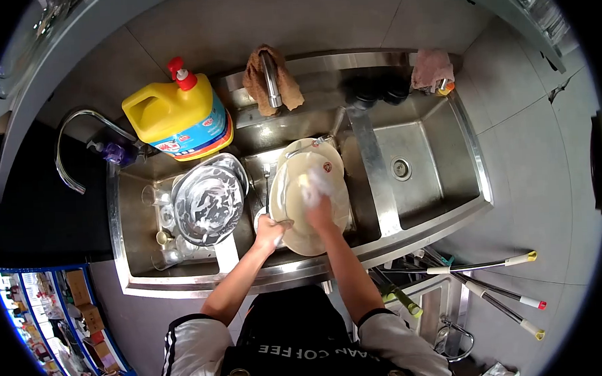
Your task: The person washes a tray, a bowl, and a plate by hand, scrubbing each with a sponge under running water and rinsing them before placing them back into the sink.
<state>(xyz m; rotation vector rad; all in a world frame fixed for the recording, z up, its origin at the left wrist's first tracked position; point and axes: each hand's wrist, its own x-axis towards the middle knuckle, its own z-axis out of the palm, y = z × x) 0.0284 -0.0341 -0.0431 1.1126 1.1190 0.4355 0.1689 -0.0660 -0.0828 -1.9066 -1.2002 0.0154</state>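
Note:
In the middle sink basin, my left hand (pixel 270 231) is closed on the near left rim of a cream oval plate (pixel 299 211). My right hand (pixel 319 211) lies over that plate, smeared by motion, with a pale, foamy thing (pixel 314 187) under its fingers, perhaps a sponge. More cream plates (pixel 336 156) with small red marks lie beneath and behind it. A fork (pixel 267 173) rests in the basin left of the plates. Further left, a dark round tray (pixel 207 202) covered in white suds sits on another tray, tilted over the left basin.
A big yellow detergent jug (pixel 177 119) with a red pump stands behind the left basin. Clear glasses (pixel 163 258) lie in that basin. A brown cloth hangs around the faucet (pixel 269 82). The right basin (pixel 410 160) has a drain. Long-handled tools (pixel 487 287) lean at the lower right.

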